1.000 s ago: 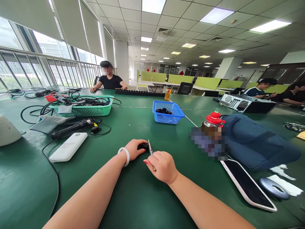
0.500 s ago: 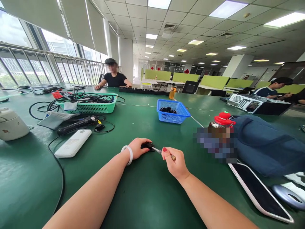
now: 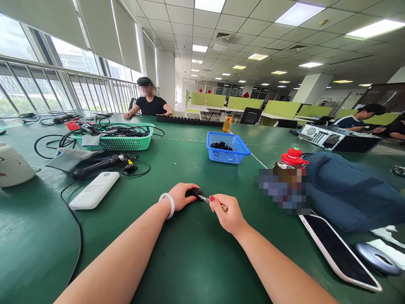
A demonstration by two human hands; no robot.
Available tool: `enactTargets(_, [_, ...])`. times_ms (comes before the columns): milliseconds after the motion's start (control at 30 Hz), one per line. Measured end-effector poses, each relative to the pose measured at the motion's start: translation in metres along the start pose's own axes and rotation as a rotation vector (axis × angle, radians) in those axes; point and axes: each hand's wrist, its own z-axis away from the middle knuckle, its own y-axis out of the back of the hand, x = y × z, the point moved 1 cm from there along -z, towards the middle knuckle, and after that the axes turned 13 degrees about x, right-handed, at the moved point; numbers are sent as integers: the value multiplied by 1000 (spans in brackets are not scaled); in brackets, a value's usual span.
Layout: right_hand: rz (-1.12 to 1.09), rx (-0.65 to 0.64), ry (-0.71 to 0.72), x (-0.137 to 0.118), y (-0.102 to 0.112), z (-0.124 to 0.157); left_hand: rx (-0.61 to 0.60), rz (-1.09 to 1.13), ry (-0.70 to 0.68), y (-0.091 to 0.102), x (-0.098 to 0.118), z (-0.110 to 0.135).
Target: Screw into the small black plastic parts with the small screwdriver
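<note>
My left hand (image 3: pixel 181 197), with a white band at the wrist, is closed around a small black part (image 3: pixel 196 193) on the green table (image 3: pixel 177 253). My fingers cover much of the part, so its exact kind is unclear. In my right hand (image 3: pixel 228 212) is a screwdriver (image 3: pixel 224 207), its brownish handle end showing past my fingers. Its metal shaft points left, and the tip meets the black part. Beyond my hands stands a blue basket (image 3: pixel 228 157) with several small black pieces (image 3: pixel 221 146) in it.
On the left are a green basket (image 3: pixel 133 144) of cables, a white power bank (image 3: pixel 95 191) and a loose black cable (image 3: pixel 80 236). To the right lie a dark blue bag (image 3: pixel 348 190), a phone (image 3: pixel 340 249) and a red-lidded bottle (image 3: pixel 292 158). A person (image 3: pixel 150 103) sits across the table.
The view has shifted slightly, so most things appear a little further left. Both hands keep their hold, and the screwdriver stays against the black part.
</note>
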Motion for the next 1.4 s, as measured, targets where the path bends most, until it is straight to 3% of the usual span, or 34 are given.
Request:
enactTargets(133, [97, -30, -14, -7, -2, -6, 1, 11, 2, 0, 0, 0])
enactTargets(333, [434, -50, 490, -15, -27, 12, 27, 39, 9, -1, -1, 0])
enactTargets(467, [545, -5, 662, -13, -37, 22, 32, 77, 22, -2, -2, 1])
enactTargets(900, [540, 97, 665, -13, -30, 16, 16, 44, 1, 0, -3, 3])
enactTargets(1000, [512, 121, 544, -9, -26, 13, 18, -46, -7, 2, 1, 4])
enactTargets(1100, [408, 138, 279, -2, -18, 8, 4, -96, -4, 3, 3, 5])
enactTargets(1300, [-24, 233, -296, 25, 7, -3, -16, -87, 2, 2, -2, 3])
enactTargets(1400, [-197, 264, -454, 36, 14, -7, -36, -79, -2, 3, -4, 1])
